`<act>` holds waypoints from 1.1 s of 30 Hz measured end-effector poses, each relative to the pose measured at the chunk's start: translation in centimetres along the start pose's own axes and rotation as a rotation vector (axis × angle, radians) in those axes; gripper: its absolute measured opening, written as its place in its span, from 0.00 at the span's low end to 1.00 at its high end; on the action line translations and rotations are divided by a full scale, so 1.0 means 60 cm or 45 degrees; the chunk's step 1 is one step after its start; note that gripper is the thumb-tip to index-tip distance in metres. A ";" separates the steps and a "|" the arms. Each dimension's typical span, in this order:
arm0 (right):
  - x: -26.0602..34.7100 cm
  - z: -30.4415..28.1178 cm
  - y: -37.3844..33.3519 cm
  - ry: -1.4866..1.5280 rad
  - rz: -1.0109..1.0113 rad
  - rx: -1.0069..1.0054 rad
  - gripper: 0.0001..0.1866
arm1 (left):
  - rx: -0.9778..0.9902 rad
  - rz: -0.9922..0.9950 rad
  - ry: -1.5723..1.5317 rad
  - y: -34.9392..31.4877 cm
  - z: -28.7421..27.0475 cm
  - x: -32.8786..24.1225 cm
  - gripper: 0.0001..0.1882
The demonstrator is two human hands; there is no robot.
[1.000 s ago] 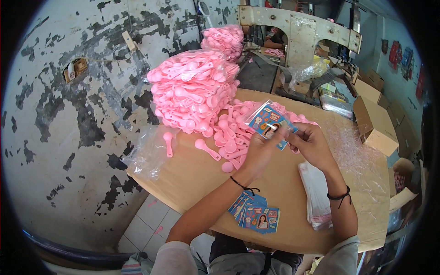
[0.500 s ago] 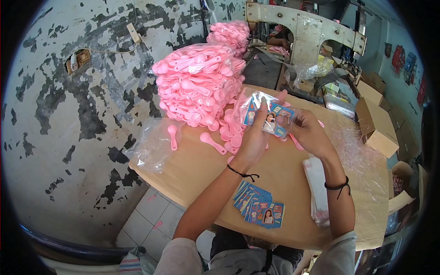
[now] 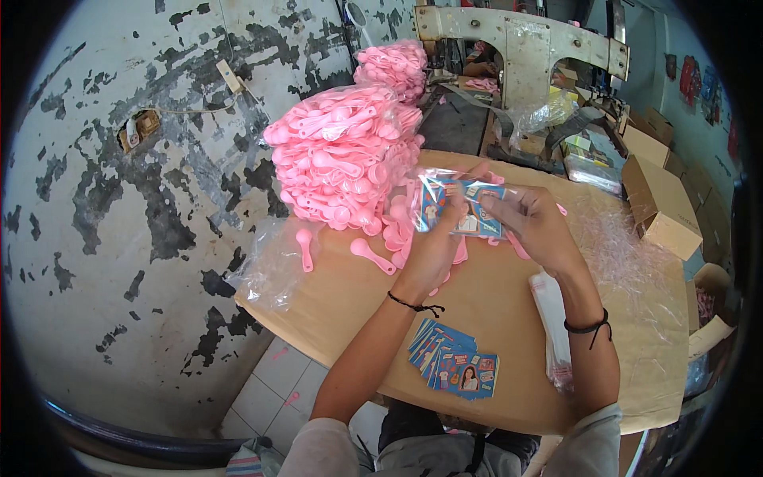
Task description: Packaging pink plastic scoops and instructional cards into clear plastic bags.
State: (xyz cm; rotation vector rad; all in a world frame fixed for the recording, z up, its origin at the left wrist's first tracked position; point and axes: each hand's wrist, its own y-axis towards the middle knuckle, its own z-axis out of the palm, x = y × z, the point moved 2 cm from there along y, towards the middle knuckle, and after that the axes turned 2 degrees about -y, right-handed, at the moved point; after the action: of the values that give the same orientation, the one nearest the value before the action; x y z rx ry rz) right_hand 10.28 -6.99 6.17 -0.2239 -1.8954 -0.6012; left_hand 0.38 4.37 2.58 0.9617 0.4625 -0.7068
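Card: up over the table, with a clear bag.
Left hand: closed, I pinch both.
Right hand: half curled at the card's right; its grip I can't tell.

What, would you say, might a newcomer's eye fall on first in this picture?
Probably the big clear bag of pink scoops, standing at the far left of the brown table. Next, the left hand and right hand hold a shiny clear packet with blue print right of that bag. Nearer the person, blue cards lie fanned out.
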 end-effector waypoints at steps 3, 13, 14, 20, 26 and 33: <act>0.005 0.023 0.001 0.133 -0.238 -0.096 0.14 | 0.149 0.076 0.128 -0.003 -0.004 0.010 0.21; -0.001 0.044 -0.009 0.319 -0.352 -0.098 0.13 | 0.150 -0.095 0.307 -0.018 0.006 -0.023 0.19; 0.009 0.039 -0.009 0.153 -0.165 0.067 0.11 | -0.011 -0.190 0.189 -0.030 -0.020 -0.029 0.19; -0.047 0.036 -0.001 -0.472 -0.202 0.299 0.11 | -0.120 0.320 -0.057 0.004 -0.056 -0.072 0.23; -0.166 0.106 -0.020 -1.253 -0.578 0.073 0.14 | -0.048 0.071 0.246 0.003 -0.049 -0.042 0.29; -0.139 0.088 -0.012 -1.211 -0.393 0.005 0.13 | 0.122 -0.031 0.497 0.001 -0.050 -0.032 0.33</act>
State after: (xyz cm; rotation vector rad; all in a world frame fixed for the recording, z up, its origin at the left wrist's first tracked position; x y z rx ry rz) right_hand 8.99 -3.92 -3.14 -0.2367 -2.8840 -0.7730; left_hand -1.05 7.60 2.34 1.1924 0.7883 -0.5661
